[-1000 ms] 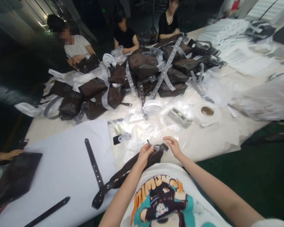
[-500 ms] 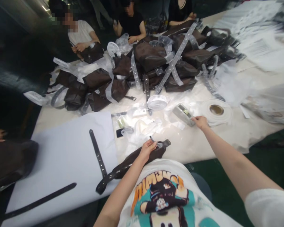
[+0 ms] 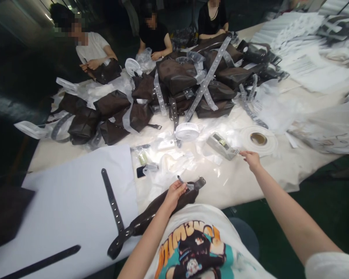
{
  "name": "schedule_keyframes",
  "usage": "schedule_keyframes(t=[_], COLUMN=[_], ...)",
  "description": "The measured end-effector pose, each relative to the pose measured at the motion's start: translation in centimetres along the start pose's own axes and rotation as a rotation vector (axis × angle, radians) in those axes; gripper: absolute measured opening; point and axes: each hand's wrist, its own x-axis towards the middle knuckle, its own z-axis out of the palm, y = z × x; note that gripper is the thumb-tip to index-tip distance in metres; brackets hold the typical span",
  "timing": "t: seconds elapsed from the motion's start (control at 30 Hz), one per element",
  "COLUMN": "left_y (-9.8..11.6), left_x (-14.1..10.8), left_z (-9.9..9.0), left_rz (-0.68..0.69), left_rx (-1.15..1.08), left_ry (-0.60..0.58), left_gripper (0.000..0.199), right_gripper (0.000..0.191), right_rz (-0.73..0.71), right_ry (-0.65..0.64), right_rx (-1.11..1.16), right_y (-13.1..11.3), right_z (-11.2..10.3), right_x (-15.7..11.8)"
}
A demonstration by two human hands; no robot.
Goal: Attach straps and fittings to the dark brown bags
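Note:
A dark brown bag (image 3: 154, 207) lies at the table's front edge against my body, its studded strap stretching left over the white sheet. My left hand (image 3: 176, 193) is closed on the bag near its buckle end, fingertips pinching a greyish, plastic-looking strap wrap (image 3: 189, 186). To the right, my right hand (image 3: 251, 159) is closed in a pinch on the end of a short strip of clear tape (image 3: 236, 151). That strip runs from a grey tape dispenser (image 3: 221, 145), which sits on the table just left of the fingers.
Brown bags (image 3: 177, 73) with plastic-wrapped straps are heaped across the table. A white fan (image 3: 187, 131) and a white roll (image 3: 258, 139) lie before them. A dark phone-like object (image 3: 141, 171) is left of centre. Several people sit beyond; white sheeting (image 3: 75, 193) covers the left.
My right hand has drawn slightly away from the dispenser, and a strip of tape now shows between them. The left hand keeps its hold on the bag. The view has shifted a little.

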Motion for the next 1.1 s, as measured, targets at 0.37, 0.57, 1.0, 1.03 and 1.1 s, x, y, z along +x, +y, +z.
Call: schedule_keyframes(t=[0.37, 0.57, 1.0, 1.03, 1.1], left_y=[0.0, -0.5, -0.6, -0.6, -0.7], left_x=[-0.7, -1.0, -1.3, -1.3, -1.3], left_z=[0.6, 0.6, 0.4, 0.3, 0.3], left_rz=[-0.01, 0.034, 0.037, 0.038, 0.053], left_rx=[-0.015, -0.031, -0.018, -0.013, 0.009], left_ry=[0.029, 0.04, 0.005, -0.001, -0.018], left_gripper=[0.042, 0.042, 0.04, 0.041, 0.043], right_gripper=[0.036, 0.042, 0.016, 0.016, 0.015], right_rz=[0.323, 0.131, -0.857, -0.88, -0.942], right_ry=[0.009, -0.275, -1.085, -1.075, -1.067], right_rx=[-0.02, 0.147, -0.231, -0.259, -0.321], right_y=[2.2, -2.3, -16.9, -16.9, -16.9], right_z=[-0.9, 0.9, 11.8, 11.8, 11.6], right_x=[-3.5, -9.9, -19.5, -19.5, -19.5])
